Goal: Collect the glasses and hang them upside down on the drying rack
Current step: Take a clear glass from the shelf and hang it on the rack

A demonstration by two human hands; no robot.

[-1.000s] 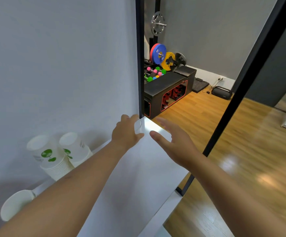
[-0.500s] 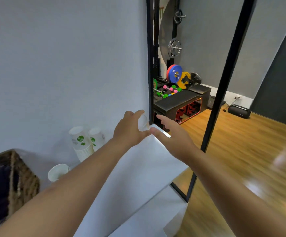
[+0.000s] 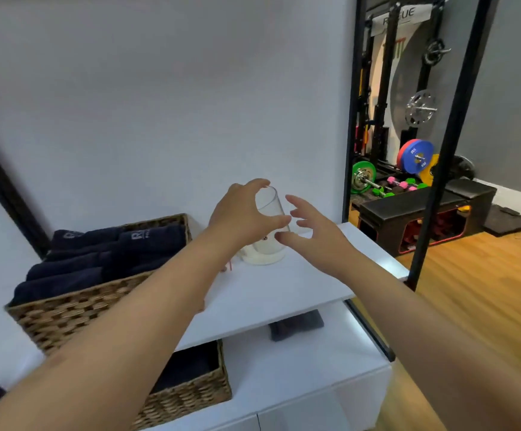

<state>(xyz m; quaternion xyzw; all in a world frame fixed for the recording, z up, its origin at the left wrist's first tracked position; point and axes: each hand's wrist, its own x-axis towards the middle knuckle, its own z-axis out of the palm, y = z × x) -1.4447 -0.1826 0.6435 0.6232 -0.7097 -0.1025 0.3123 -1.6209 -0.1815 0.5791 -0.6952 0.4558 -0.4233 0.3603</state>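
The right hand (image 3: 312, 234) hangs with fingers spread, holding nothing, just beside the glass (image 3: 270, 209), which the left hand (image 3: 243, 216) now grips, lifted off the far shelf corner above a white stand (image 3: 262, 255). One glass looks collected; hanging remains.

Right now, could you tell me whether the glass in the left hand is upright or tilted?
Tilted. The glass leans, its upper end angled left, gripped by the left hand.

View swung from paper cups to wicker basket (image 3: 75, 309), glass (image 3: 270, 205) lifted off shelf in left hand (image 3: 240, 213)
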